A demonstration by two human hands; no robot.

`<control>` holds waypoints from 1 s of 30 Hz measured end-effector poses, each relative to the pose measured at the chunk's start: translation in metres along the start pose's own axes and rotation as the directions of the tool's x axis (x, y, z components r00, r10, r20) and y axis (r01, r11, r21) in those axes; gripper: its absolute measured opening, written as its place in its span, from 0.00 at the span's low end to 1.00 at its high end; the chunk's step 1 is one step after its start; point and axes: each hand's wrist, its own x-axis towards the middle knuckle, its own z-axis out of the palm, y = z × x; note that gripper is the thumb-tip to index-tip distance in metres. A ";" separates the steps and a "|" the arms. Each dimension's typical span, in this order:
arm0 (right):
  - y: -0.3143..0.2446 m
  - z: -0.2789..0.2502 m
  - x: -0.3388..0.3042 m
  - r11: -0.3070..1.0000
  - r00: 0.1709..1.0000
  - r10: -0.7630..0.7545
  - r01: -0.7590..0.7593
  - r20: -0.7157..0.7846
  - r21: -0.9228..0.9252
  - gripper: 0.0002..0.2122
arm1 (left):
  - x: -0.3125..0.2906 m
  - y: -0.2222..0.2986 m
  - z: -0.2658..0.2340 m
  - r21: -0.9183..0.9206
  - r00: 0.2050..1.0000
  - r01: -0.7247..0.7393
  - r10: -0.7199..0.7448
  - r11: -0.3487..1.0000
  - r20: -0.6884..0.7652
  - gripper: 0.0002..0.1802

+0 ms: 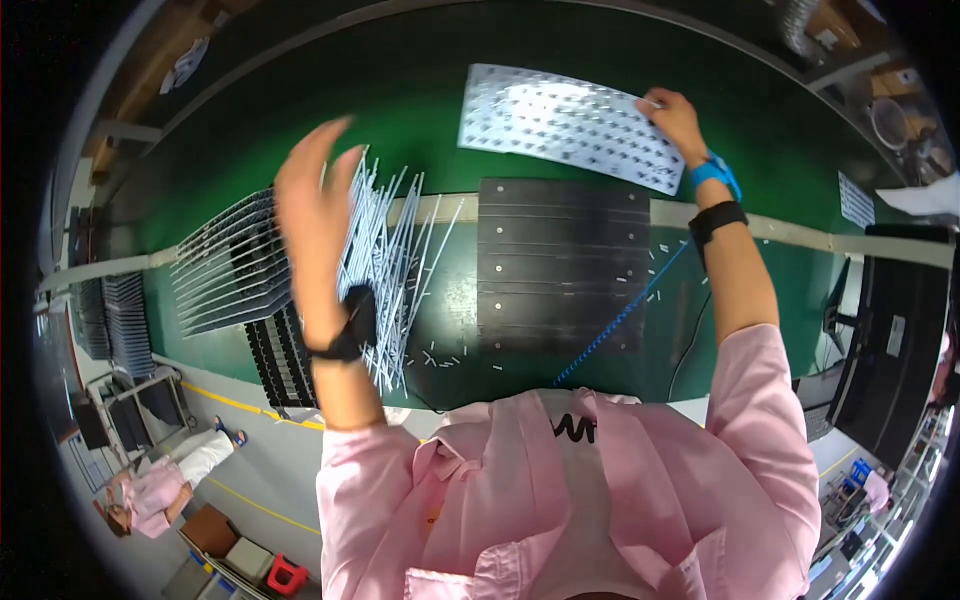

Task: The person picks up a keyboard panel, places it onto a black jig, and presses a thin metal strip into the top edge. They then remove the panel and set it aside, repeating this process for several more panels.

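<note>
My right hand (682, 125) pinches the far right corner of a shiny silver-white sheet (560, 118) printed with rows of small dark marks. The sheet slants above the far part of the green bench (420, 90). Slightly blurred, my left hand (312, 225) is raised with its fingers apart, and nothing shows in it. Just to its right lies a loose heap of long, thin, pale strips (378, 240). A dark flat plate (563, 265) with cross seams and small screws sits mid-bench, nearer to me than the sheet.
Left of the strips, a slotted rack (235, 265) holds several thin panels upright. Small white bits (440, 358) lie scattered around the plate. A blue coiled cord (620, 325) runs from my right wristband across the plate's corner. Another person (160, 485) is at far left.
</note>
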 end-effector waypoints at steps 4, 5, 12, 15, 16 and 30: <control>0.032 0.000 0.022 0.994 0.998 0.040 -0.045 -0.053 -0.096 0.12 | -0.092 -0.082 -0.105 0.330 0.871 0.480 -0.398 0.813 -0.288 0.26; 0.031 0.003 0.028 0.987 0.996 0.062 -0.071 -0.072 -0.144 0.13 | -0.128 -0.125 -0.120 0.461 0.913 0.391 -0.274 0.796 -0.302 0.28; -0.028 -0.018 -0.005 0.980 0.933 -0.012 0.083 -0.359 0.182 0.10 | -0.203 -0.183 -0.130 0.573 0.941 0.332 -0.306 0.750 -0.144 0.27; -0.070 -0.055 -0.061 0.957 0.939 -0.083 0.169 -0.334 0.236 0.09 | -0.203 -0.201 -0.136 0.516 0.924 0.379 -0.344 0.768 -0.166 0.24; -0.077 -0.067 -0.082 0.953 0.928 -0.152 0.228 -0.339 0.198 0.08 | -0.199 -0.200 -0.141 0.525 0.927 0.363 -0.354 0.770 -0.121 0.20; -0.152 -0.077 -0.264 0.893 0.944 -0.305 0.330 -0.127 0.306 0.11 | -0.103 -0.017 -0.171 0.165 0.953 0.022 -0.070 0.986 0.296 0.07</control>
